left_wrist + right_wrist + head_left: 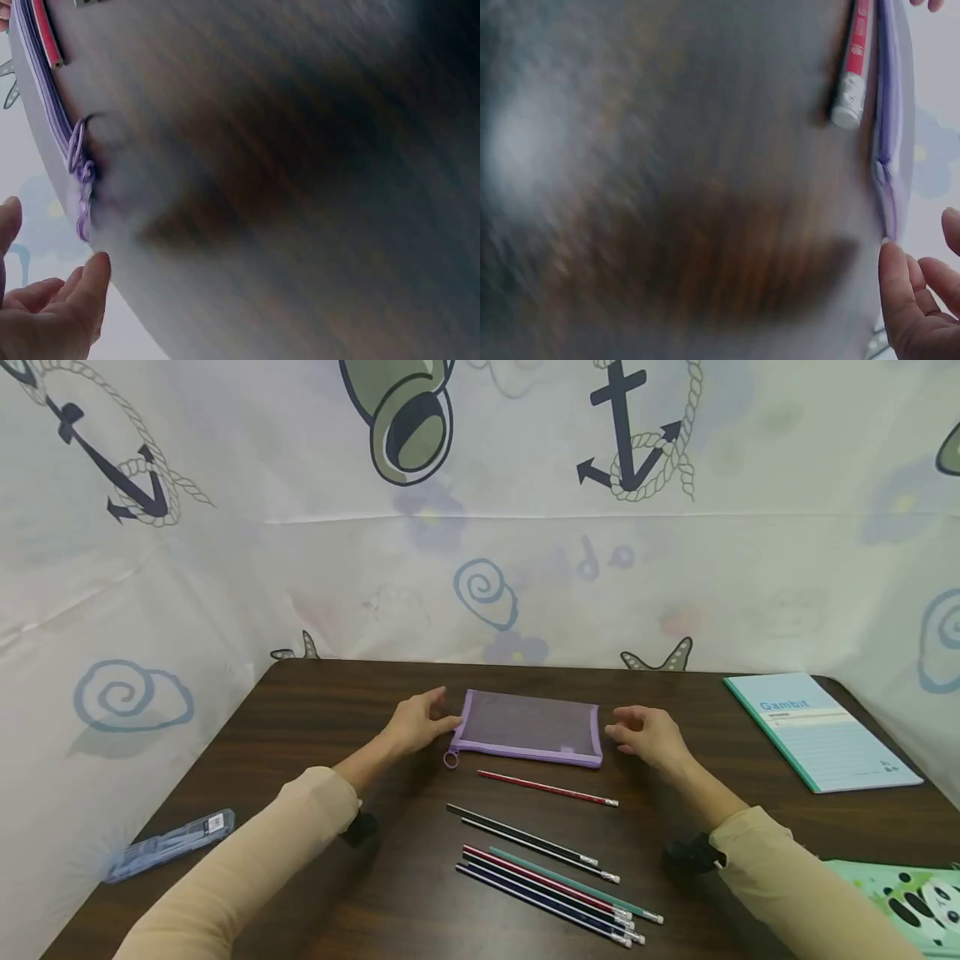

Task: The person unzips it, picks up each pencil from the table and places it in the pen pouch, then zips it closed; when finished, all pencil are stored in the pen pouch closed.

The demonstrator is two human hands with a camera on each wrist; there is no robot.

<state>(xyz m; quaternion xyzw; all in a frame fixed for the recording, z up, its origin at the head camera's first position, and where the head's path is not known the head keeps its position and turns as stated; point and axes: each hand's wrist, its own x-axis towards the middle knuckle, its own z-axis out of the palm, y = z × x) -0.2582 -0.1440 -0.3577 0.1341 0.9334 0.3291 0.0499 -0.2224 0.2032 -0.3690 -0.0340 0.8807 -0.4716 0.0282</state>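
1. Head view: far to your left, a translucent blue plastic case (pixel 172 846) lies slantwise across the edge of the dark wood-grain table (pixel 412 927).
2. Your left hand (pixel 417 723) is beside the mesh pouch's left edge, thumb and fingers relaxed and spread, gripping nothing; whether the thumb touches the edge, you cannot tell.
3. Between your hands lies the purple-trimmed mesh pouch (pixel 528 729), flat on the table, its ringed zipper pull (pixel 87 172) at the near left corner.
4. Just nearer you than the pouch is a single red pencil (pixel 547 788); then come two black pencils (pixel 522 835), and nearest, a cluster of green, red and dark blue pencils (pixel 543 906), eraser ends to the right.
5. Your right hand (pixel 647 737) is beside the pouch's right edge, fingers loosely bent and holding nothing; contact with the pouch is unclear.
6. Farther right, a "Gambit" notebook (pixel 825 731) lies flat; nearer you, a green panda-print pouch (pixel 915 902) is partly cut off by the frame.
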